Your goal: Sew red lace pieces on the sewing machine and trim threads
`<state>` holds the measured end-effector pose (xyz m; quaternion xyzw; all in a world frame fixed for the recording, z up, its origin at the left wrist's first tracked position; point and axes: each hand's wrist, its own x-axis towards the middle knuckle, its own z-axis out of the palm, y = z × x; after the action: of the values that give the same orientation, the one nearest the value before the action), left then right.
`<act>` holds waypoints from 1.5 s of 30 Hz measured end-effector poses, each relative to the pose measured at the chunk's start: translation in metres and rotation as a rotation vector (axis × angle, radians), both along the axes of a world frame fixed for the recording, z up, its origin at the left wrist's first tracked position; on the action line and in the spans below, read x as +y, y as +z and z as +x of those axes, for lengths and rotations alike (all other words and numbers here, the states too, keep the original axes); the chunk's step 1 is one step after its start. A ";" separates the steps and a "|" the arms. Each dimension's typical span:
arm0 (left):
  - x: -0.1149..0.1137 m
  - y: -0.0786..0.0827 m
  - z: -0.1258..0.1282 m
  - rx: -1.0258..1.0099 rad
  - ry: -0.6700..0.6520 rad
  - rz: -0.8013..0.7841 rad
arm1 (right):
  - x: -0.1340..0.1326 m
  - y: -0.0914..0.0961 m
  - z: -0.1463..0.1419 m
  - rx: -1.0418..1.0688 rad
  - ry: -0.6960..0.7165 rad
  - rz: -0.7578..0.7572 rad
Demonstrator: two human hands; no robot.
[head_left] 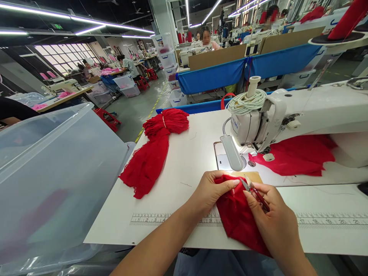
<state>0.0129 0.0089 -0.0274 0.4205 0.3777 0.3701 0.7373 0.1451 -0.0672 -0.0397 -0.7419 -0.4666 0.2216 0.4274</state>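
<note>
My left hand (211, 191) pinches the top edge of a piece of red fabric (237, 214), which hangs down over the table's front edge. In my right hand (273, 214) is a pair of thread snips (259, 197) with red handles. The snips' pointed blades are at the fabric's upper edge, close to my left thumb. Just beyond my hands stands a white sewing machine (310, 111), with another red fabric piece (293, 155) lying under its arm. A tied bundle of red fabric (155, 149) rests on the table to the left.
The white table (115, 226) has a printed ruler (149, 219) along its front. A large translucent plastic bin (63, 165) stands against its left side. Blue cloth troughs (212, 76) and other workstations with people lie beyond. A red thread cone (347, 21) is at upper right.
</note>
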 end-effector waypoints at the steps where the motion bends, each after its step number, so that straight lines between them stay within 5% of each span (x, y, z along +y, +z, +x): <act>1: 0.000 0.001 0.000 -0.001 -0.002 0.004 | 0.001 0.001 0.000 0.081 0.013 0.004; 6: -0.003 0.003 0.003 0.044 -0.034 0.055 | 0.003 0.006 -0.003 0.544 0.071 -0.022; 11: -0.007 0.002 0.005 0.066 -0.073 0.094 | 0.006 0.006 0.007 0.738 0.028 0.011; 15: -0.006 0.003 0.004 0.078 -0.035 0.045 | 0.006 0.005 0.016 0.644 0.075 0.122; 20: -0.004 0.003 0.003 0.054 -0.029 -0.040 | 0.004 0.005 0.013 0.537 0.084 0.084; 30: -0.006 0.003 0.002 0.057 -0.085 -0.002 | 0.015 0.009 0.007 -0.042 0.076 0.270; 38: -0.004 0.000 0.000 0.035 -0.094 -0.071 | 0.019 0.010 0.015 -0.018 -0.034 0.213; 45: -0.004 0.000 0.002 0.030 -0.082 -0.084 | 0.015 0.009 0.010 -0.071 0.086 0.318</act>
<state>0.0148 0.0051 -0.0275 0.4096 0.3865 0.3171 0.7631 0.1549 -0.0519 -0.0311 -0.6517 -0.5421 0.1369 0.5126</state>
